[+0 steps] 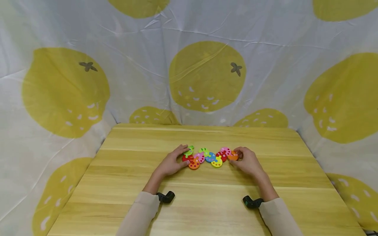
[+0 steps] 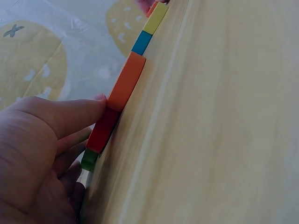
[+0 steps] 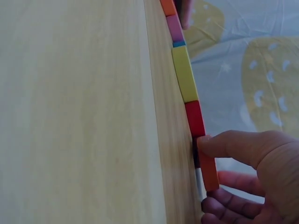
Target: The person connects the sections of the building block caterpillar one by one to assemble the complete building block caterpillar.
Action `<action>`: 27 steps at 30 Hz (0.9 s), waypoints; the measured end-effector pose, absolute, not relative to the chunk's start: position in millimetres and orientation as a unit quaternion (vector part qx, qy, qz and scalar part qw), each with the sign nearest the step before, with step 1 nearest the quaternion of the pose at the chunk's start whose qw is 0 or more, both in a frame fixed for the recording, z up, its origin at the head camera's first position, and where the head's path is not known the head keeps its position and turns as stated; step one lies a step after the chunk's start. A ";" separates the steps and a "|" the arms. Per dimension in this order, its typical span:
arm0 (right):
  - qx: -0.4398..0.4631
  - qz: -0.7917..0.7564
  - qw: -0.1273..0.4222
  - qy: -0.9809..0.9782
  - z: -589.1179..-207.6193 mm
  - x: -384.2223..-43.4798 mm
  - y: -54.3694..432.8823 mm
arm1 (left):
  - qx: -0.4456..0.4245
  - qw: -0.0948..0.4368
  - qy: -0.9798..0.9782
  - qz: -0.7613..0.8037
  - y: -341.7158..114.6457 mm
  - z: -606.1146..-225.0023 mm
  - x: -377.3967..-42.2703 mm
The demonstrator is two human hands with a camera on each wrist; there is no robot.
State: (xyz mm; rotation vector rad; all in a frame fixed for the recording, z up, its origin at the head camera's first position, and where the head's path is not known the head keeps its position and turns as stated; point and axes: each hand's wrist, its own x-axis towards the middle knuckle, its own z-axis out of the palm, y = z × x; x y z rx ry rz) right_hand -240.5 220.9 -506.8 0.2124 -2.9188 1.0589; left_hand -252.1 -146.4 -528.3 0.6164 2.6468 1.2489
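Across the tabletop lies a row of colourful numbered caterpillar puzzle pieces, linked in a zigzag. My left hand (image 1: 171, 164) grips the left end, its fingers by the green head piece (image 1: 189, 150) and its thumb against the orange 3 piece (image 1: 194, 164), close to the red piece (image 2: 103, 130). At the right end, my right hand (image 1: 249, 161) pinches the orange 10 piece (image 1: 232, 156) between thumb and fingers. In the right wrist view that orange piece sits slightly raised over a dark red edge. Between the hands are the blue piece (image 1: 210, 158) and the yellow piece (image 1: 217, 163).
The wooden table (image 1: 203, 206) runs back to a lemon-print cloth (image 1: 141, 72) hanging behind and at both sides. A black wrist-worn device (image 1: 166, 197) shows by the left sleeve, and another black device (image 1: 251, 202) by the right sleeve.
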 end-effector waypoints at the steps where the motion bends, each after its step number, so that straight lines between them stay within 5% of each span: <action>1: 0.068 0.334 0.014 -0.940 -507.2 -240.7 220.5 | 0.206 0.074 0.883 0.416 -146.1 -528.7 -252.2; 27: 0.100 0.346 -0.020 -0.933 -502.1 -243.4 235.9 | 0.200 0.067 0.899 0.383 -155.2 -519.6 -245.8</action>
